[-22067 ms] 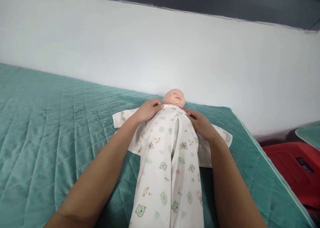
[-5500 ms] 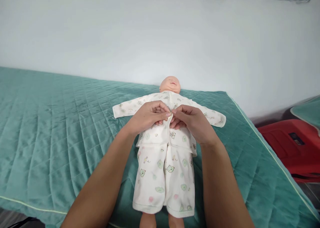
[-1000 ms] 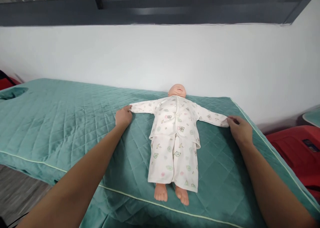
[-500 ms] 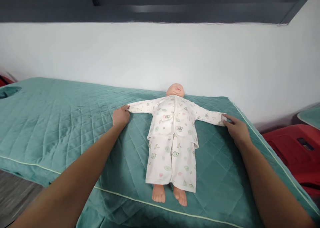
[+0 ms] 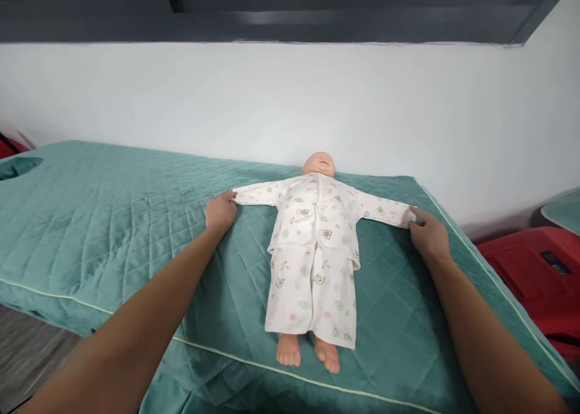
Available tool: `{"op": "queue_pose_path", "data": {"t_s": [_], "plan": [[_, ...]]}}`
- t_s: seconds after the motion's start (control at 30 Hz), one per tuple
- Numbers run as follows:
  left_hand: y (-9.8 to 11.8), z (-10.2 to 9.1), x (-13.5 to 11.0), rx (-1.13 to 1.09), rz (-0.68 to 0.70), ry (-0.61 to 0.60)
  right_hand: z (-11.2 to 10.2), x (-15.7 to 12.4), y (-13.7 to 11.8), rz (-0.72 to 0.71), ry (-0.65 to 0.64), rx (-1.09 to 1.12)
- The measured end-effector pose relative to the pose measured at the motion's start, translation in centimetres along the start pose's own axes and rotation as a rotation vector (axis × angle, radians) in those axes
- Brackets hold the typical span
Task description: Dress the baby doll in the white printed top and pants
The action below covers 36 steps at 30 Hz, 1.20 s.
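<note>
A baby doll (image 5: pixel 319 164) lies on its back, head toward the wall and bare feet toward me. It wears a white printed pajama top (image 5: pixel 317 214) and matching pajama pants (image 5: pixel 290 293). Both sleeves stretch out to the sides. My left hand (image 5: pixel 220 211) pinches the cuff of the sleeve on the left (image 5: pixel 256 193). At the other side, my right hand (image 5: pixel 429 234) has its thumb and fingers closed on the cuff of the sleeve on the right (image 5: pixel 385 211). No doll hands show past the cuffs.
A green quilted cover (image 5: pixel 113 220) with pale piping spreads over the bed under the doll. Behind it rises a white wall (image 5: pixel 226 100) below a dark window frame (image 5: pixel 317 15). A red plastic object (image 5: pixel 534 275) stands beyond the right edge. Grey floor (image 5: pixel 31 347) shows at lower left.
My right hand has drawn the right sleeve slightly outward, so it looks straighter and longer. My left hand keeps its hold on the other cuff.
</note>
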<state>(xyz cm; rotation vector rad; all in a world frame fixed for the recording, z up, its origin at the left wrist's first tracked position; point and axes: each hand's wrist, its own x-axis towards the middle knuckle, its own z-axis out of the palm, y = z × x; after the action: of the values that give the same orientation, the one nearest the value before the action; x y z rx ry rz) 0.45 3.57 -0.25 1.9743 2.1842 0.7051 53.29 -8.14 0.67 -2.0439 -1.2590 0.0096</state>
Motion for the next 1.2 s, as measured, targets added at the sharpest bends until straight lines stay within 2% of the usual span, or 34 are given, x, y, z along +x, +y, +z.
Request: {"op": "queue_pose_path", "data": {"t_s": [0.3,0.47,0.6,0.7,0.77,0.83,0.93,1.0,1.2], "plan": [[0.1,0.0,-0.4,-0.008,0.030,0.019,0.4,-0.4,-0.6,-0.031,0.031,-0.099],[0.1,-0.5,-0.8,-0.019,0.050,0.069,0.0,-1.4,-0.9,-0.026,0.112,-0.135],[0.6,-0.8,-1.3,-0.032,0.087,0.108,-0.2,-2.6,-1.4,-0.203,0.116,-0.199],[1.2,-0.7,-1.6,-0.035,0.198,0.079,0.0,-3.6,-2.3,-0.364,0.020,-0.260],[1.5,-0.6,-1.6,-0.014,0.308,0.015,0.3,-4.2,-2.9,-0.424,-0.076,-0.297],[1.6,-0.5,-1.5,0.030,0.378,-0.057,0.5,-4.7,-3.3,-0.405,-0.171,-0.332],[1.4,-0.3,-1.2,0.086,0.377,-0.118,0.5,-5.1,-3.5,-0.262,-0.251,-0.364],[1.3,-0.2,-1.2,0.098,0.359,-0.131,0.4,-5.3,-3.5,-0.193,-0.261,-0.374],[1.2,-0.1,-1.7,0.074,0.320,-0.139,-0.2,-6.1,-3.6,-0.101,-0.240,-0.375]]}}
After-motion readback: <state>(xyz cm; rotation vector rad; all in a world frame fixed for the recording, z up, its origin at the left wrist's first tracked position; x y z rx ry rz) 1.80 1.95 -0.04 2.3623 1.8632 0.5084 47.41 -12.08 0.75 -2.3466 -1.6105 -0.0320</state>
